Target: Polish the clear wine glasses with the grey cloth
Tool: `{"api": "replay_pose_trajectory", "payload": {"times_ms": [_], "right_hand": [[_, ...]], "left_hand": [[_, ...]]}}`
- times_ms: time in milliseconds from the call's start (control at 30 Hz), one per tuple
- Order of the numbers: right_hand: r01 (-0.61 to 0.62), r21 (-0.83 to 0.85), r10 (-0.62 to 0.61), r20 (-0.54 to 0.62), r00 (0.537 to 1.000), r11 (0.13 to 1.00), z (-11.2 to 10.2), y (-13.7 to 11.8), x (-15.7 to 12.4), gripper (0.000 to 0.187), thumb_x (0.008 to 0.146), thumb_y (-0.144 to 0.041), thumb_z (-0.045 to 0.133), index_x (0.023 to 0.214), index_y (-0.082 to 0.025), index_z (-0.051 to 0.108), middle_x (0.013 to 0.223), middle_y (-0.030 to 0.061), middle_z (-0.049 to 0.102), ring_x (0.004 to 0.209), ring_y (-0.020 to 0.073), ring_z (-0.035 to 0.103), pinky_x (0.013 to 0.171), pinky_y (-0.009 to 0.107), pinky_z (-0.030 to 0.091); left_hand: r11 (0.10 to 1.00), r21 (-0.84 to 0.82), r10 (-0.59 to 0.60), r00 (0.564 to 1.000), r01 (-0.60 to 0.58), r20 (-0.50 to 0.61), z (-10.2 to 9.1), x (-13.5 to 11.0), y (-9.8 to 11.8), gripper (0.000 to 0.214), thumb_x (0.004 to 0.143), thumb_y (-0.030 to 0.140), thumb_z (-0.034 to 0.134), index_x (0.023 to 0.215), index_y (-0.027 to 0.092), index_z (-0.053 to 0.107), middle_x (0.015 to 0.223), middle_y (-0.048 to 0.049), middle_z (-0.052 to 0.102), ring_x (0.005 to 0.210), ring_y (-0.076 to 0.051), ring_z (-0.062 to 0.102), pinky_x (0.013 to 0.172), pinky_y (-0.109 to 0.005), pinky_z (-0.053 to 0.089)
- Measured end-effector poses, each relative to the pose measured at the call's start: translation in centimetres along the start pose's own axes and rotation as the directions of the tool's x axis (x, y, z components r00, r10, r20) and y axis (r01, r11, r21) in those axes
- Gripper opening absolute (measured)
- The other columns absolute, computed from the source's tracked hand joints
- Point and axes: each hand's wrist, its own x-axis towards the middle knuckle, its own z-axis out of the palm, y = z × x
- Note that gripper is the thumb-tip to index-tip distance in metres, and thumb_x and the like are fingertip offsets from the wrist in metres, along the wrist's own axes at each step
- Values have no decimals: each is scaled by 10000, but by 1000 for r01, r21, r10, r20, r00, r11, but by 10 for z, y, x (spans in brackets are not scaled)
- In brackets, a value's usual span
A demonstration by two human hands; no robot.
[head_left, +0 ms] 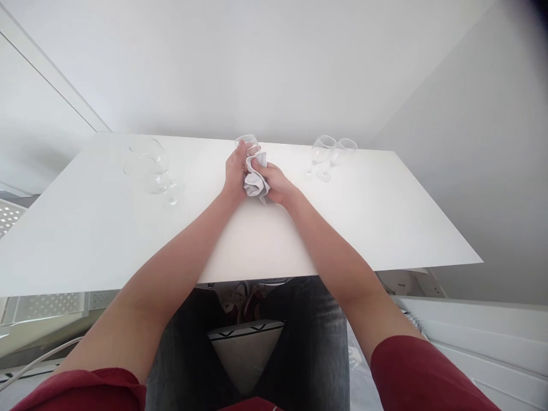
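Okay, wiping step looks to be in hand, judging by cloth on glass. Left hand (234, 171) is gripping the stemmed-looking glass (248, 139), fingers curling round the bowl, rim showing above them. Right hand (277, 181) is pinching a bunched grey-white cloth (256, 185), thumb pressing on top, and the cloth is sitting against the glass's near side. Both hands are meeting mid-table, near the far edge of the white table (342, 228). Lower part of that glass is hiding behind cloth and fingers; can't tell whether a foot is touching the tabletop.

Two wine glasses (323, 149) are standing upright close together, off to the right. More clear glasses (148, 162) are showing faintly on the left, washed out against the white; not trusting a count there.

Next move, my read: it's calling for a steady left hold and light cloth pressure while turning the bowl. Too much squeeze would be risking the thin rim.
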Motion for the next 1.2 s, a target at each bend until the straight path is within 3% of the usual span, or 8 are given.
{"api": "replay_pose_trajectory", "payload": {"times_ms": [200,433,567,700,833,1067,1133,1200], "right_hand": [[104,-388,-237,-314,919,916,11,8,8,406,906,-614,801,915,-243,635,954,67,750,992,250,708,864,348,579],[-12,53,8,77,997,999,5,-4,-5,595,791,-793,818,909,-232,658,825,39,726,842,215,719,749,323,603],[62,-190,-78,-79,994,980,4,-2,0,502,871,-721,782,873,-233,661,848,46,714,852,219,680,790,337,589],[94,-503,-267,-284,921,859,5,6,13,431,965,-585,725,747,-247,568,787,46,639,895,244,647,840,362,555],[49,-346,-214,-458,863,937,-3,14,21,447,964,-661,675,855,-233,609,865,55,665,977,252,680,828,354,564],[303,3,-165,-834,527,953,-29,18,29,285,1043,-525,605,1036,-243,645,1015,26,756,1082,173,762,922,291,605],[339,161,-85,-789,609,927,-26,16,31,255,1065,-491,606,1029,-243,659,1010,24,779,1068,168,779,944,300,622],[297,340,-15,-635,773,893,-17,13,31,290,1088,-503,586,1035,-234,683,986,37,797,1026,181,793,946,332,645]], "left_hand": [[995,21,96,995,-95,-39,-4,4,-5,464,993,645,690,1175,222,743,1425,-140,713,1364,-281,640,1107,-411,544],[994,-81,-65,997,68,38,-5,0,4,608,1017,775,532,1176,220,721,1447,-123,695,1401,-320,631,1159,-457,514],[996,-90,0,1000,0,3,-4,2,3,576,1025,740,551,1163,211,733,1471,-140,674,1464,-345,582,1175,-474,502],[995,-83,48,998,-50,-34,-5,4,1,481,1041,657,606,1153,211,748,1469,-139,680,1443,-315,603,1167,-456,521],[994,-92,60,998,-63,-32,-6,6,-2,495,1008,665,656,1197,216,745,1479,-136,691,1469,-320,608,1170,-438,543],[967,-227,99,990,-121,-103,-14,12,-5,335,1106,521,554,1278,267,690,1705,-64,511,1620,-258,473,1264,-424,505],[967,-218,110,989,-129,-98,-15,12,-6,295,1097,502,584,1300,309,679,1741,-19,470,1648,-245,432,1279,-433,502],[969,-201,129,989,-140,-67,-15,11,-6,289,1077,481,633,1316,326,676,1750,-9,463,1663,-246,411,1300,-445,480]]}}
